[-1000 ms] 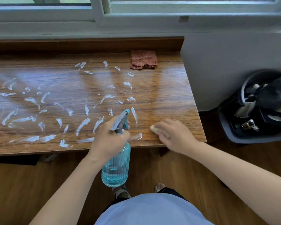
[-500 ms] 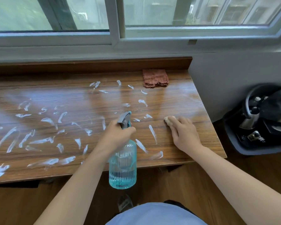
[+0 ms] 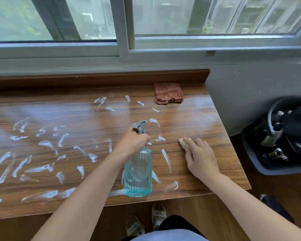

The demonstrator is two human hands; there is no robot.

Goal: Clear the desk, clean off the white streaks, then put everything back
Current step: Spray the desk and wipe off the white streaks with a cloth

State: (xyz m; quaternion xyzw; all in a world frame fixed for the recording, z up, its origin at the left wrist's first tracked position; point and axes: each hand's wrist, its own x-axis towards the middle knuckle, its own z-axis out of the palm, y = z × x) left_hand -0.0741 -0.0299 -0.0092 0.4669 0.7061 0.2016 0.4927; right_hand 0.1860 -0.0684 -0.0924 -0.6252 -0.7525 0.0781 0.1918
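Observation:
The wooden desk (image 3: 207, 119) is covered with several white streaks (image 3: 47, 145), mostly on its left and middle. My left hand (image 3: 130, 143) grips the neck and trigger of a ribbed teal spray bottle (image 3: 138, 173) held over the desk's front middle. My right hand (image 3: 200, 157) presses a small pale sponge or pad (image 3: 183, 142) flat on the desk to the right of the bottle; only its far end shows past my fingers. A folded reddish-brown cloth (image 3: 169, 93) lies at the desk's back right.
A window and sill run along the back. A raised wooden ledge (image 3: 94, 79) borders the desk's rear. To the right, on the floor, stands a dark bin (image 3: 261, 162) with a kettle and other items. My sandalled feet (image 3: 146, 221) are below the front edge.
Both hands have moved forward over the desk. The bottle has come up from below the front edge to over the surface, and the right hand has slid the pad away from the front edge.

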